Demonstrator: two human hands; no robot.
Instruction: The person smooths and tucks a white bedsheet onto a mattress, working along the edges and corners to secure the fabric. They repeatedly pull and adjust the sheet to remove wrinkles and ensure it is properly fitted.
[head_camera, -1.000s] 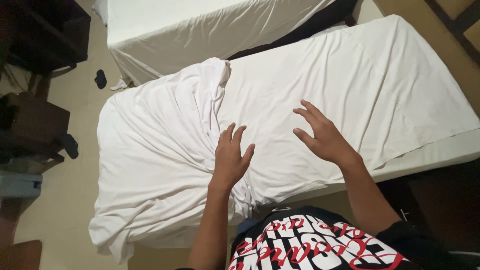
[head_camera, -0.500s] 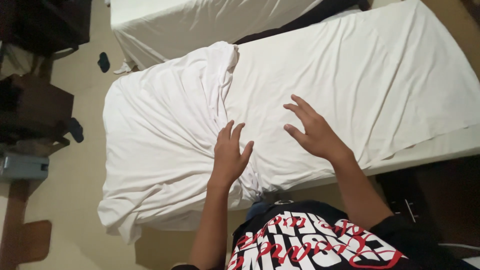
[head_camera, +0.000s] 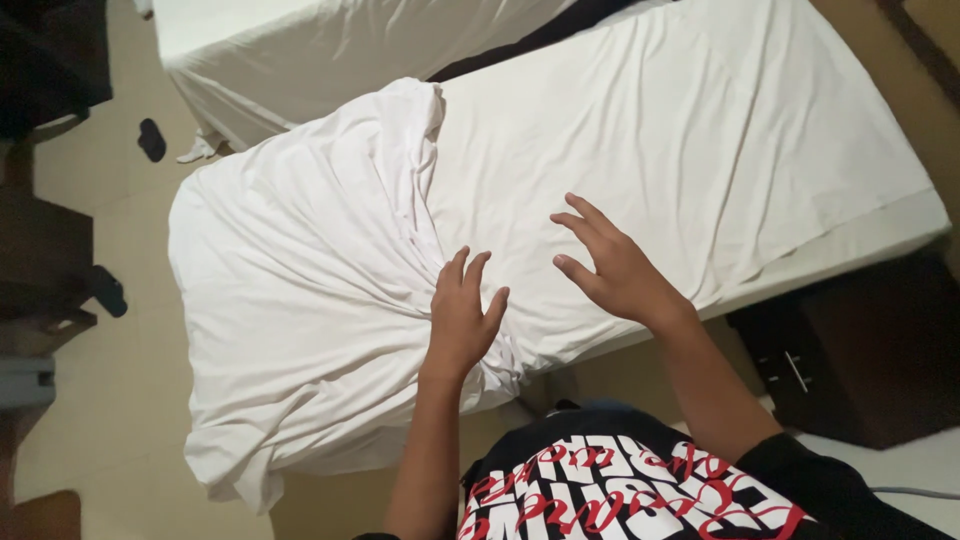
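White sheet (head_camera: 330, 260) under flat open left hand (head_camera: 463, 320); right hand (head_camera: 612, 268) spread; contact unclear.

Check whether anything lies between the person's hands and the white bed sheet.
Nothing visible does. The left hand lies flat on the bunched white sheet; the right hand is spread open over its smoother part, contact unclear.

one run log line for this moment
left hand: flat on bunched white bed sheet | right hand: spread over smooth sheet | second white bed: behind
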